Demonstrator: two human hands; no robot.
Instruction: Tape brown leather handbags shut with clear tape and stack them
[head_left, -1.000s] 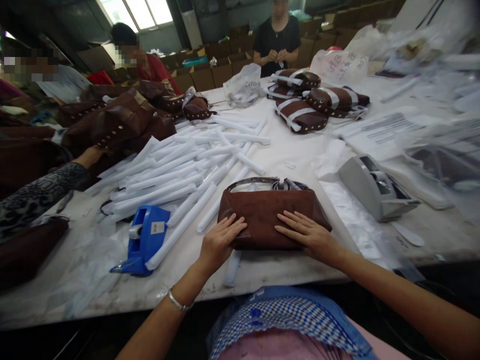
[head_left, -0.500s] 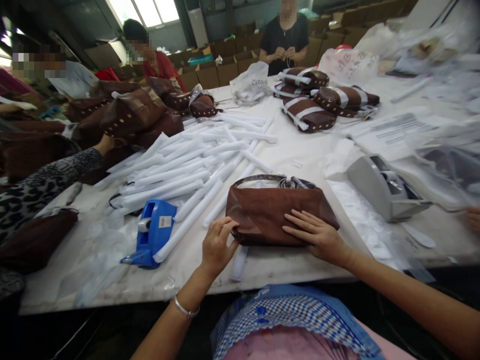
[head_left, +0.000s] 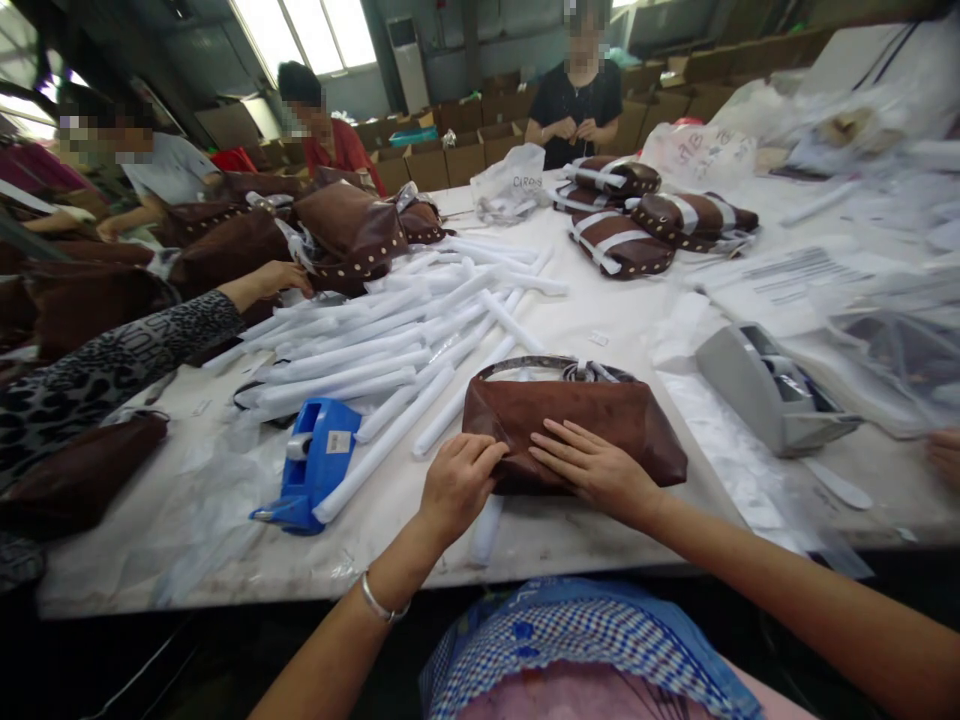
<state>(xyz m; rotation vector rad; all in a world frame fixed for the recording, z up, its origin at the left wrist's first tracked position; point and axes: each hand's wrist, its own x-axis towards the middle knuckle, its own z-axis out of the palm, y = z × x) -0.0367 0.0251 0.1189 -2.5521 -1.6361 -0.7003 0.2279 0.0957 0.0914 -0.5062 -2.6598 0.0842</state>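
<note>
A brown leather handbag (head_left: 600, 415) lies on the table in front of me, its strap lying behind the top edge. My left hand (head_left: 459, 485) pinches the bag's near left corner between thumb and fingers. Flat on the front face rests my right hand (head_left: 592, 470), fingers stretched out and pointing left. Under the bag's lower left edge a white wrapped roll (head_left: 487, 530) sticks out toward me. A blue tape dispenser (head_left: 319, 465) stands left of my left hand.
White rolls (head_left: 352, 360) are heaped behind the blue dispenser. A grey tape dispenser (head_left: 765, 385) stands at right. Brown bags (head_left: 352, 230) are piled at left, where a co-worker's hand (head_left: 274, 280) reaches in. Taped bags (head_left: 622, 240) lie at the back, near a plastic bag (head_left: 510, 185).
My right hand has slid left across the bag's face. My left hand keeps its pinch at the corner. A co-worker's hand at left has shifted with a bag on the pile.
</note>
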